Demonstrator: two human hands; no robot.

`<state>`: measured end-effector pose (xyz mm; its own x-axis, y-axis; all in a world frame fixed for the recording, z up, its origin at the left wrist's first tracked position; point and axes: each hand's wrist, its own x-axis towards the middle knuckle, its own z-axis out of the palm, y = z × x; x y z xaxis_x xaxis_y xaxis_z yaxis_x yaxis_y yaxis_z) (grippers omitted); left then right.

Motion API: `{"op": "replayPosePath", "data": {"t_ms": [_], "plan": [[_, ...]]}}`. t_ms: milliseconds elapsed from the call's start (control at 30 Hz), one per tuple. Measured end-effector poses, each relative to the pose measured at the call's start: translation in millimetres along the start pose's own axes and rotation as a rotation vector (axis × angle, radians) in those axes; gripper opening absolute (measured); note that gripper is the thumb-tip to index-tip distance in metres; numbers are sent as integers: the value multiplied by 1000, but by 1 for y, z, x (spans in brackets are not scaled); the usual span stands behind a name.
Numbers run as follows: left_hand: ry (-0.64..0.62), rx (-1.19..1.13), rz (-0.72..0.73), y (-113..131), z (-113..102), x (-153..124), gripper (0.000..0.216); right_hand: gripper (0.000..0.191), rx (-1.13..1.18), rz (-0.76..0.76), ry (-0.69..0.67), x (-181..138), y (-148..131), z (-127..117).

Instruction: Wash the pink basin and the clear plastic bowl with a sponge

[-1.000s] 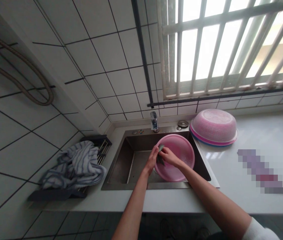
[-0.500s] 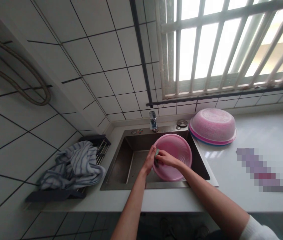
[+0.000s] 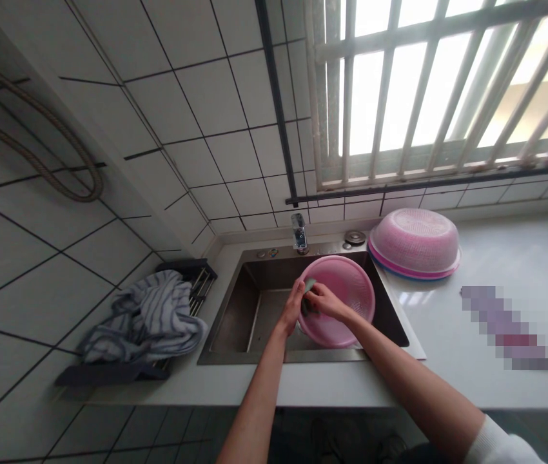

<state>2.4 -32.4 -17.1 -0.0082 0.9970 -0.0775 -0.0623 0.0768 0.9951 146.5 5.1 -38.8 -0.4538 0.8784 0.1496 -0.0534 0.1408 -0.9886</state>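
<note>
Sink (image 3: 269,309): room to your left
Left hand (image 3: 292,309): straight-fingered at pink basket's (image 3: 351,277) edge, grip unclear
Right hand (image 3: 325,301): curled on green pad (image 3: 309,285), mostly hidden

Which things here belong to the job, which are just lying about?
In use: pink colander; greenish piece in the right hand, material unclear; left hand at the colander's rim; sink.

Seemingly idle: striped cloth on the rack; upturned basins; metal disc near the tap; pixelated item on the counter.
</note>
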Motion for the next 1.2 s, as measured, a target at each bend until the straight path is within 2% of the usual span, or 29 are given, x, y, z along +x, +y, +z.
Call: {"op": "replayPosePath", "data": {"t_ms": [67, 133, 167, 267, 300, 333, 467, 500, 567, 633, 733, 800, 900, 967, 1000, 1067, 1167, 1200], "plan": [[-18, -1, 33, 0, 2, 0, 68, 31, 43, -52, 190, 3, -1, -3], [-29, 14, 47, 1, 3, 0, 66, 32, 43, -68, 230, 4, 0, -5], [-32, 25, 42, 1, 3, -1, 66, 32, 30, -54, 171, 3, 0, -5], [-19, 48, 20, 3, 1, -1, 67, 34, -32, 14, -119, 0, 2, -1], [-13, 48, 17, 4, 0, -1, 67, 34, -46, 21, -160, -1, 3, 0], [-10, 43, 18, 4, 0, -1, 67, 34, -47, 14, -140, 0, 3, 1], [-26, 25, 46, 5, 2, -2, 66, 31, -13, -52, 292, 7, 7, -5], [-33, 24, 59, 5, 2, -2, 66, 31, -19, -56, 355, 9, 9, -7], [-59, 16, 78, 6, 2, -3, 66, 32, -38, -56, 364, 11, 12, -11], [-108, -19, 58, 7, 0, -4, 66, 31, -50, -60, 321, 12, 15, -12], [-144, -109, -66, 8, -3, -5, 67, 32, -59, -60, 243, 10, 14, -7], [-100, -164, -115, 7, -5, -5, 68, 35, -51, -39, 95, 7, 11, -3], [-33, -196, -101, 6, -5, -4, 72, 33, -51, 8, -197, 1, 7, 0], [-31, -197, -108, 4, -4, -2, 75, 31, -55, 29, -305, -1, 6, 0], [-38, -200, -115, 4, -4, -2, 76, 30, -52, 31, -312, -1, 6, 0], [-63, -214, -105, 3, -2, -1, 76, 31, -29, 15, -181, 0, 7, -1], [-128, -240, -62, 5, 0, -1, 70, 31, 2, -48, 164, 4, 9, -2], [-152, -249, -60, 7, 1, -1, 68, 31, -3, -66, 225, 5, 10, -2]]}}
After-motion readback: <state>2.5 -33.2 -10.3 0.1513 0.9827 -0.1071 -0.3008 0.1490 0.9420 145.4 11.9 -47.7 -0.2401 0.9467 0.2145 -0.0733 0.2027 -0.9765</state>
